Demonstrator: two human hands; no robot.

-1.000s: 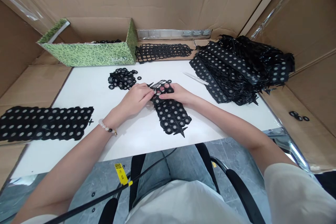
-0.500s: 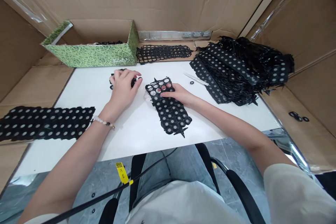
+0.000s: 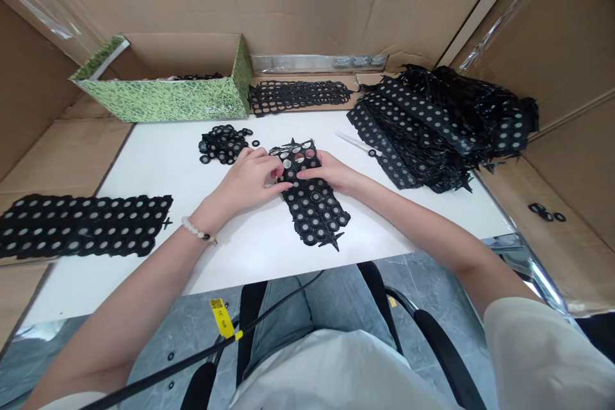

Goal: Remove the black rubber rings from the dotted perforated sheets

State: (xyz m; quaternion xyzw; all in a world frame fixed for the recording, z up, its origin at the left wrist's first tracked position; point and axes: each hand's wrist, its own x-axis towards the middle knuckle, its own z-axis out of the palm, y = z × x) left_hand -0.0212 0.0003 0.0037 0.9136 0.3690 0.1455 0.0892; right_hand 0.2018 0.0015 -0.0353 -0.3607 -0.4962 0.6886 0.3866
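My right hand [image 3: 331,173] grips a black rubber sheet of round rings [image 3: 317,213] by its right edge, thumb on top. Toward the far end of the sheet several holes are open, while the nearer rows still have rings in place. My left hand [image 3: 250,180] is at the sheet's left edge, with its thumb and bent fingers closed on it; the exact pinch is partly hidden. Just beyond that hand lies a pile of loose black rings [image 3: 223,143], with a single ring [image 3: 255,143] beside it.
A full ring sheet [image 3: 86,224] lies at the left. At the back stand a green patterned box [image 3: 177,101] and a holed-out sheet [image 3: 300,96]. A heap of black sheets [image 3: 446,128] fills the right, near a white pointed tool [image 3: 355,142] and a ring [image 3: 372,153].
My left hand has moved from the ring pile right and nearer to the sheet's edge, uncovering the pile. A loose ring has shifted right to the white tool. My right hand keeps its hold.
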